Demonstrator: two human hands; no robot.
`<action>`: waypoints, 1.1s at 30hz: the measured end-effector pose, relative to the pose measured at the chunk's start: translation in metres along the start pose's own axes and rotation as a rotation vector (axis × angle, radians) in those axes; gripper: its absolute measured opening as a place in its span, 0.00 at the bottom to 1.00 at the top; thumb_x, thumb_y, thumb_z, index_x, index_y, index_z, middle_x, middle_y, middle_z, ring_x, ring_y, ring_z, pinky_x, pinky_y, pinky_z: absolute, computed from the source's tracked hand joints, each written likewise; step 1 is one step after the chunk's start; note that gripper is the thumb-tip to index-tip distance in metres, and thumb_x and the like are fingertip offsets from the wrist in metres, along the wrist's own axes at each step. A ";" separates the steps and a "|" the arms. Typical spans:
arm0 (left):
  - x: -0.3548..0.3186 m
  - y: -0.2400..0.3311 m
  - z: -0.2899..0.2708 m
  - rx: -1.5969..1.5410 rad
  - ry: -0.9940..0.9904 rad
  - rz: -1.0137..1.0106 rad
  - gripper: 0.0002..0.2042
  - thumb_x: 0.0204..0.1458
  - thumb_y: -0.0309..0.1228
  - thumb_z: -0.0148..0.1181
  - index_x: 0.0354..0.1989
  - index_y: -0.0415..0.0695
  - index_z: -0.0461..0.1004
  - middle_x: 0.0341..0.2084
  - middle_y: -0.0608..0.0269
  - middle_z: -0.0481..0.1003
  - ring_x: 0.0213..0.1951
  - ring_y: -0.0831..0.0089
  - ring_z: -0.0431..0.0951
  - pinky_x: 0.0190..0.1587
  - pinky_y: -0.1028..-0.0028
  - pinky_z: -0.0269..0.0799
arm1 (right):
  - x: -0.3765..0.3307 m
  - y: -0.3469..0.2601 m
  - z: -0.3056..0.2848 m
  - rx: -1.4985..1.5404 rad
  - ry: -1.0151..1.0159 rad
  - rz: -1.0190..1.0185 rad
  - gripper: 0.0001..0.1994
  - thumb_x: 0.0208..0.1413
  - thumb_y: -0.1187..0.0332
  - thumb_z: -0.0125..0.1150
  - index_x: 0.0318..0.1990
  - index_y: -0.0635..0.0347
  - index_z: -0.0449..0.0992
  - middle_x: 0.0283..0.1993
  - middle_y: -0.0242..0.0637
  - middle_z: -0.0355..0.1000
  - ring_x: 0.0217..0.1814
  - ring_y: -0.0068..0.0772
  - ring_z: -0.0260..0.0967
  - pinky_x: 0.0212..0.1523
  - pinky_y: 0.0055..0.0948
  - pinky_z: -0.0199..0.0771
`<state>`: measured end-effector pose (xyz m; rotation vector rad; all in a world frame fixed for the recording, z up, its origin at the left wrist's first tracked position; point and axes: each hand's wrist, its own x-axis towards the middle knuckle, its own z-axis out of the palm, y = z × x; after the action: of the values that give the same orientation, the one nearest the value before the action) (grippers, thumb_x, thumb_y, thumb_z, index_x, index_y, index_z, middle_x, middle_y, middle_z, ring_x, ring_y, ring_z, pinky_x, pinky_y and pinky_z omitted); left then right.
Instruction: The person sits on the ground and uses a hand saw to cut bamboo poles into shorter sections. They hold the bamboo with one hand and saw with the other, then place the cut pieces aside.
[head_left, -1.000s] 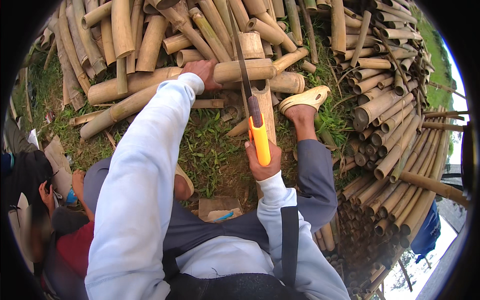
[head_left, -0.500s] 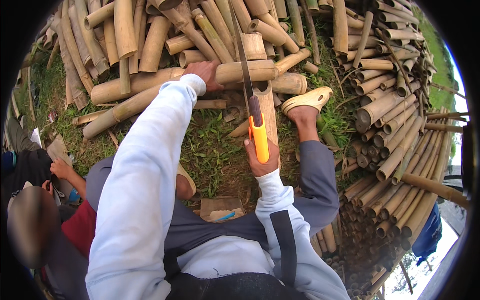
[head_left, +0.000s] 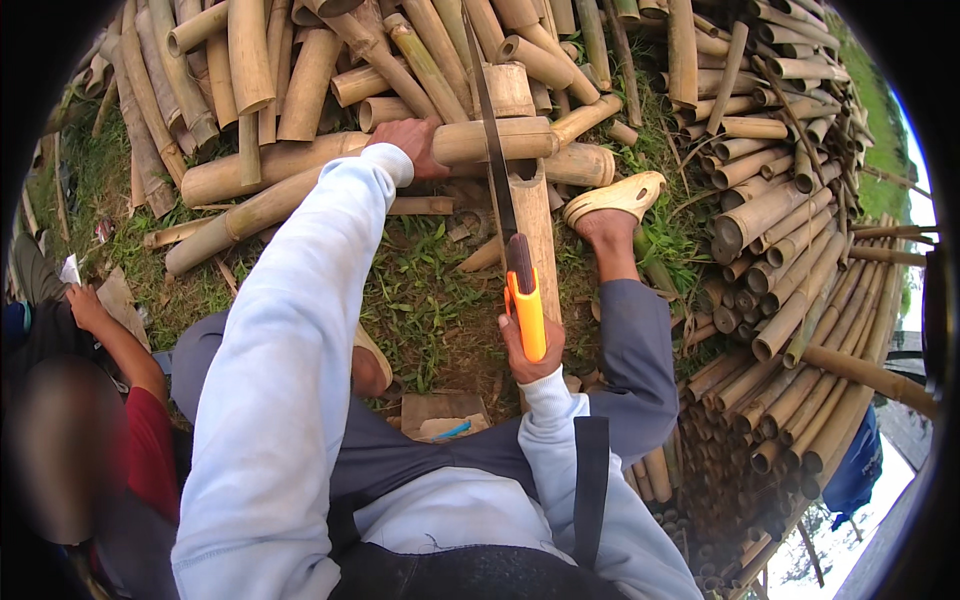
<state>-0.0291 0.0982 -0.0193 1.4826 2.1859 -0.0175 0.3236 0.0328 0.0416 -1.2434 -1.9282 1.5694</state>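
Note:
My left hand [head_left: 412, 143] is wrapped round the left end of a short bamboo piece [head_left: 522, 140]. The piece lies crosswise over a thick bamboo post [head_left: 537, 235] that has an opening cut in it. In my right hand [head_left: 523, 364] is a hand saw, gripped by its orange handle [head_left: 528, 318]. Its long dark blade [head_left: 496, 150] points away from me and crosses the bamboo piece right of my left hand. Whether the teeth have gone into the bamboo is too fine to tell.
Cut bamboo lengths [head_left: 310, 85] are heaped at the far side, and a tall bamboo stack [head_left: 780, 230] stands on the right. My sandalled foot [head_left: 612, 205] is beside the post. A co-worker in a red sleeve [head_left: 152, 450] sits at the left.
My right hand has drawn the saw back toward me, with more blade now on my side of the bamboo. My left hand keeps its grip. The co-worker's arm has moved farther forward.

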 end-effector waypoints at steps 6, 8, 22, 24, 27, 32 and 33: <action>-0.001 -0.009 0.002 -0.014 -0.036 -0.032 0.37 0.43 0.55 0.73 0.58 0.42 0.73 0.44 0.45 0.83 0.49 0.49 0.83 0.55 0.56 0.79 | -0.060 0.007 -0.018 -0.084 0.080 -0.054 0.06 0.59 0.75 0.68 0.32 0.66 0.77 0.20 0.32 0.69 0.21 0.22 0.65 0.25 0.29 0.65; 0.014 0.007 -0.005 -0.017 -0.013 0.029 0.37 0.42 0.54 0.73 0.58 0.43 0.73 0.44 0.45 0.83 0.48 0.49 0.83 0.55 0.56 0.79 | -0.009 0.007 -0.019 -0.143 0.031 -0.082 0.10 0.61 0.74 0.66 0.28 0.65 0.73 0.19 0.31 0.66 0.19 0.23 0.62 0.23 0.30 0.62; -0.002 -0.011 -0.004 -0.069 0.008 -0.032 0.35 0.41 0.55 0.74 0.54 0.43 0.78 0.46 0.49 0.83 0.48 0.50 0.84 0.54 0.57 0.80 | 0.005 0.029 -0.018 -0.204 -0.053 -0.093 0.05 0.61 0.73 0.66 0.35 0.66 0.79 0.21 0.36 0.71 0.21 0.29 0.67 0.26 0.29 0.68; -0.003 -0.007 -0.011 -0.096 0.032 0.033 0.33 0.41 0.54 0.74 0.51 0.42 0.78 0.43 0.46 0.83 0.47 0.48 0.84 0.52 0.54 0.79 | 0.036 0.020 0.007 -0.061 0.037 -0.170 0.06 0.62 0.74 0.65 0.33 0.67 0.77 0.21 0.33 0.71 0.20 0.26 0.65 0.25 0.27 0.67; 0.005 -0.008 -0.004 -0.092 0.004 0.055 0.33 0.41 0.52 0.75 0.51 0.41 0.78 0.43 0.47 0.84 0.46 0.50 0.84 0.51 0.56 0.80 | 0.021 0.010 -0.002 0.047 0.114 -0.070 0.04 0.61 0.76 0.64 0.35 0.68 0.76 0.20 0.31 0.70 0.20 0.24 0.66 0.25 0.26 0.67; -0.003 -0.014 0.003 -0.124 0.009 0.050 0.33 0.41 0.52 0.73 0.52 0.41 0.78 0.42 0.48 0.84 0.46 0.52 0.85 0.50 0.56 0.80 | 0.012 -0.023 0.007 0.060 0.123 -0.108 0.05 0.62 0.75 0.63 0.37 0.69 0.77 0.18 0.32 0.69 0.19 0.22 0.67 0.24 0.25 0.67; -0.005 -0.016 0.005 -0.132 0.011 0.050 0.33 0.41 0.52 0.73 0.52 0.41 0.78 0.41 0.48 0.84 0.45 0.52 0.85 0.50 0.56 0.81 | 0.011 -0.023 0.004 0.035 0.103 -0.128 0.05 0.62 0.74 0.62 0.37 0.69 0.77 0.18 0.32 0.69 0.19 0.22 0.67 0.24 0.25 0.66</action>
<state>-0.0395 0.0861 -0.0259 1.4656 2.1142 0.1497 0.3058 0.0392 0.0590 -1.1393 -1.8689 1.4409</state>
